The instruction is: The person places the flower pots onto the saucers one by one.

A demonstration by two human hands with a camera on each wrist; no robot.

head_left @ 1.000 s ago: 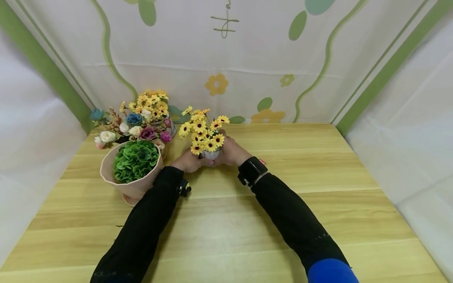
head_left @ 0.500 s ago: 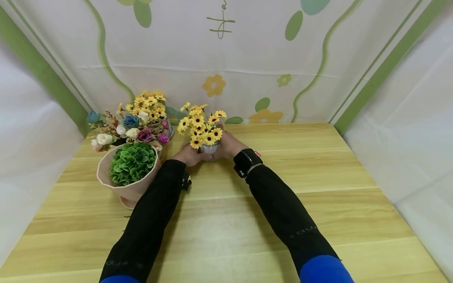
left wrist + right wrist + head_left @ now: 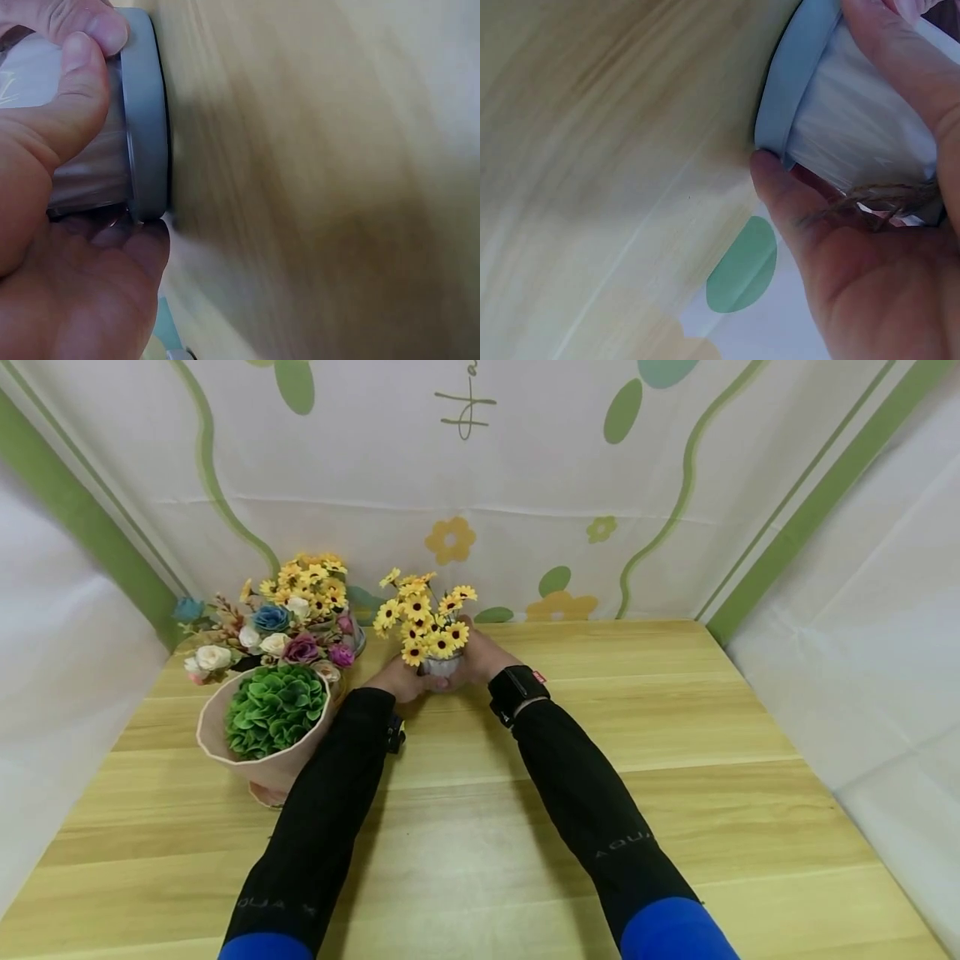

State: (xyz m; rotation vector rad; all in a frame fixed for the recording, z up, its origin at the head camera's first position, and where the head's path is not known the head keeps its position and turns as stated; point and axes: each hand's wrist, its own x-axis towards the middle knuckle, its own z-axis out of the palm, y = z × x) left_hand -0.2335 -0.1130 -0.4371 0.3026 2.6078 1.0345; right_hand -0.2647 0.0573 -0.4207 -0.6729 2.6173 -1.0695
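Both hands hold a small whitish flowerpot [image 3: 441, 667] of yellow artificial daisies [image 3: 420, 618] upright near the back of the table. My left hand [image 3: 402, 680] grips its left side, thumb across the front; my right hand [image 3: 482, 658] grips the right side. In the left wrist view, the pot's grey-blue base [image 3: 146, 112] stands close at the wooden surface, with the fingertips at its edge. From the right wrist, twine [image 3: 889, 199] shows around the pot [image 3: 859, 112], and the fingers wrap it from both sides.
Left of the hands stands a pink scalloped pot [image 3: 213, 718] with a green leafy plant [image 3: 276, 710]. Behind it are mixed artificial roses [image 3: 273, 635] and another bunch of yellow daisies [image 3: 311, 581]. A printed white cloth [image 3: 555, 460] hangs behind the wooden table [image 3: 675, 735].
Both hands have moved the daisy pot a little farther back, toward the cloth, keeping their grip. The view has shifted slightly.
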